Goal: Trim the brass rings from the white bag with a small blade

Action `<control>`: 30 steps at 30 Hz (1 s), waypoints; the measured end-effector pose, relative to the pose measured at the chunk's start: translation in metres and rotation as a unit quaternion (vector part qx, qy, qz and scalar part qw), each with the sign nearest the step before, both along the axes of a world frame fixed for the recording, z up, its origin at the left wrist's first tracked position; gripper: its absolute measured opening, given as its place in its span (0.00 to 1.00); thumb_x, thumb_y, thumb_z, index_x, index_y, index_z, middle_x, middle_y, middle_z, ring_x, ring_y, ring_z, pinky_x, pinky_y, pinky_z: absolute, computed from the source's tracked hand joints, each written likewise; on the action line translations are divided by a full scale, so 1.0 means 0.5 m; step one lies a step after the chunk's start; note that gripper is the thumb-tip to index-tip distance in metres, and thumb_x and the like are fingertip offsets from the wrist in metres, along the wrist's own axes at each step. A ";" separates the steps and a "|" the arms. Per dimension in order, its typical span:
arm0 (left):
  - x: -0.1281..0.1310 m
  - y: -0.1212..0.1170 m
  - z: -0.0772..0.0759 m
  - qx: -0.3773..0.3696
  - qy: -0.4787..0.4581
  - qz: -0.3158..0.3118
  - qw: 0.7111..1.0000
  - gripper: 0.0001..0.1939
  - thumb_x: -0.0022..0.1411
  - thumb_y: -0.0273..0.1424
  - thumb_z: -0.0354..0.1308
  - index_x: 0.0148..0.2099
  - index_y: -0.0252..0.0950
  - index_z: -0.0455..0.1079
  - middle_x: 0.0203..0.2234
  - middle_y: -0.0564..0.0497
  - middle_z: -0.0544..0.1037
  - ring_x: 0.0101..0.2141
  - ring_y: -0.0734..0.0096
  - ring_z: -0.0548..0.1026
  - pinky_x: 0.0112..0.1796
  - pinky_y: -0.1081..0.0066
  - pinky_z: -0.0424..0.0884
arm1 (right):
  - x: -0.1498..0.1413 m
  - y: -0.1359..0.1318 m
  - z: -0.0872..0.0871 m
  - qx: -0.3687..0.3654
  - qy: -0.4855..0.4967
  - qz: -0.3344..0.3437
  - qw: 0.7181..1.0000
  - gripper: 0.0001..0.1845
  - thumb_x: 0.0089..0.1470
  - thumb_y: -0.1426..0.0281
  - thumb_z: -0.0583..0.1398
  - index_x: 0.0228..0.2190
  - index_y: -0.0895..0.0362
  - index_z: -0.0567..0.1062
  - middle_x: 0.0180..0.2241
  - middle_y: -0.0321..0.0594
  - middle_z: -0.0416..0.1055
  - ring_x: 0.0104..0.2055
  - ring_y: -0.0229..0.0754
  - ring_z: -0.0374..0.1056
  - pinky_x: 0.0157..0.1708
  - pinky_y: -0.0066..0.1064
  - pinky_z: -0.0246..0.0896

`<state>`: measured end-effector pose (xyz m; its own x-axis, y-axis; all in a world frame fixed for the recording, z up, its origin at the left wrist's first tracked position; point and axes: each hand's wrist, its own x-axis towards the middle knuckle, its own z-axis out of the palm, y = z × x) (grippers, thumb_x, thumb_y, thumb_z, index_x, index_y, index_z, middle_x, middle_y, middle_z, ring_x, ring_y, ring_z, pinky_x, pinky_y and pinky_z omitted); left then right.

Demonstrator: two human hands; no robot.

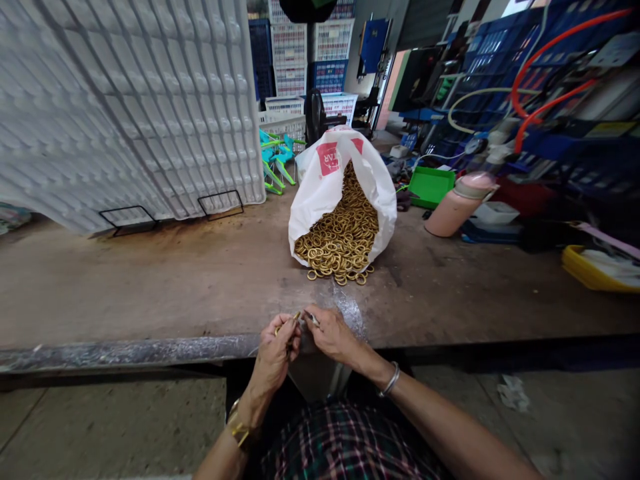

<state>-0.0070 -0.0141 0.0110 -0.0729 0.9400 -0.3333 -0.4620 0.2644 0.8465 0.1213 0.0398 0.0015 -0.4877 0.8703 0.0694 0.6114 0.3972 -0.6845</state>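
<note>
Near the table's front edge my left hand (279, 347) is closed, its fingers pinching a brass ring (297, 316). Close to it on the right, my right hand (333, 335) grips a small slim tool (312, 319) with a dark tip; its exact kind is too small to tell. The tool's tip points toward the ring, and I cannot tell whether they touch. Beyond both hands, a white plastic bag (307, 200) lies on its side with its mouth facing me. Many loose brass rings (345, 230) fill it, and several spill onto the tabletop.
The brown worktable (175, 287) has tape along its front edge. Stacked white moulded trays (190, 100) stand at the left behind wire holders (220, 203). To the right are a pink bottle (453, 207), a green tray (433, 187) and a yellow container (595, 270).
</note>
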 end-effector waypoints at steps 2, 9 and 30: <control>0.001 0.000 -0.001 0.001 0.011 0.000 1.000 0.17 0.48 0.42 0.62 0.29 0.35 0.61 0.19 0.57 0.67 0.16 0.84 0.60 0.16 0.81 0.51 | 0.002 -0.006 -0.006 0.031 -0.045 0.027 0.998 0.09 0.50 0.77 0.51 0.30 0.57 0.69 0.25 0.37 0.69 0.28 0.36 0.63 0.28 0.25 0.49; 0.002 -0.002 -0.011 0.010 0.061 -0.010 0.998 0.17 0.51 0.43 0.59 0.29 0.36 0.61 0.16 0.59 0.64 0.16 0.83 0.58 0.17 0.80 0.51 | -0.001 -0.010 -0.005 0.022 -0.122 0.049 0.991 0.13 0.48 0.76 0.51 0.37 0.56 0.68 0.31 0.40 0.72 0.32 0.39 0.66 0.31 0.26 0.49; -0.009 -0.012 -0.023 0.082 0.207 -0.036 0.974 0.17 0.56 0.44 0.53 0.25 0.36 0.59 0.15 0.59 0.61 0.17 0.81 0.56 0.19 0.78 0.53 | -0.002 0.001 0.016 0.006 -0.205 0.112 0.972 0.13 0.51 0.75 0.49 0.37 0.60 0.69 0.29 0.45 0.73 0.31 0.42 0.68 0.26 0.27 0.48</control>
